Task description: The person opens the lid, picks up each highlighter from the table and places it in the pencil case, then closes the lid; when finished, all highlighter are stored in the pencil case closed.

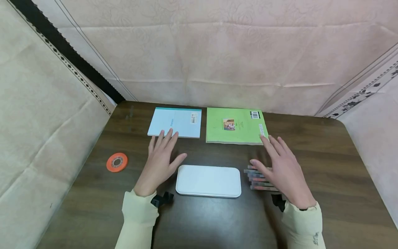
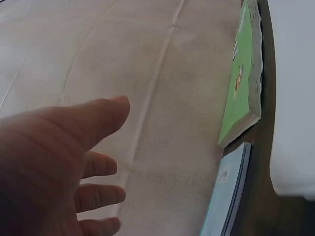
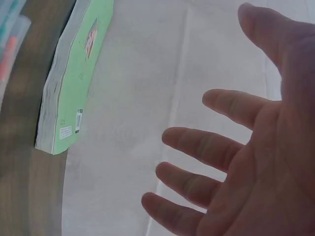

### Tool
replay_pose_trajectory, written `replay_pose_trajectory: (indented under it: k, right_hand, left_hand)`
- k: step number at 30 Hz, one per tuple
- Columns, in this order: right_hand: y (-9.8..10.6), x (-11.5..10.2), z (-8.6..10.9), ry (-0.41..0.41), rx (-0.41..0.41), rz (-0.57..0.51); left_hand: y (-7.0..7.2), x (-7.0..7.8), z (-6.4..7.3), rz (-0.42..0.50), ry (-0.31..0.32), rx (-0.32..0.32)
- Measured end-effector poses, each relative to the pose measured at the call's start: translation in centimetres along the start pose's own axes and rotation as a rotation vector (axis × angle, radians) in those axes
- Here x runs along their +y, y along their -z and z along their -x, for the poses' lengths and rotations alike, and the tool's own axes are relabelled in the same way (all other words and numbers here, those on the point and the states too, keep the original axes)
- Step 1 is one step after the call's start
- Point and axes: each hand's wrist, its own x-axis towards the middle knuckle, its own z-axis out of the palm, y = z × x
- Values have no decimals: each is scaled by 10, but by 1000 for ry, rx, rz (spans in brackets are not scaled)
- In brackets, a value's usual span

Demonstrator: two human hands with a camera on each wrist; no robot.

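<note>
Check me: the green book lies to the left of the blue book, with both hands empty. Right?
Not quite: the head view shows the green book right of the blue book. The left hand and right hand are indeed empty.

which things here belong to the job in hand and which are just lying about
Probably in the job, being nearest the hands, though neither holds anything:
- pens, partly hidden by the right hand in the head view
- white case, between the hands
- blue book, by the left hand
- green book

Probably just lying about:
- orange disc, off to the left
</note>
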Motion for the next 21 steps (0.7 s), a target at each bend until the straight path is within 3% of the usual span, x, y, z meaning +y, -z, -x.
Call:
replay_pose_trajectory:
  k: [4,11,16,21]
  right_hand:
    - [-2,-4,6,58,-12,24]
    - [-19,-10,15,76,-148,5]
    - [-35,-17,21,155,-190,71]
    - [-51,-25,23,227,-217,113]
  left_hand:
    - [3,-8,14,80,29,-36]
    - [-5,-37,35,286,122,-174]
    - [-9,-54,48,314,124,-258]
    - [-19,-56,55,346,108,-382]
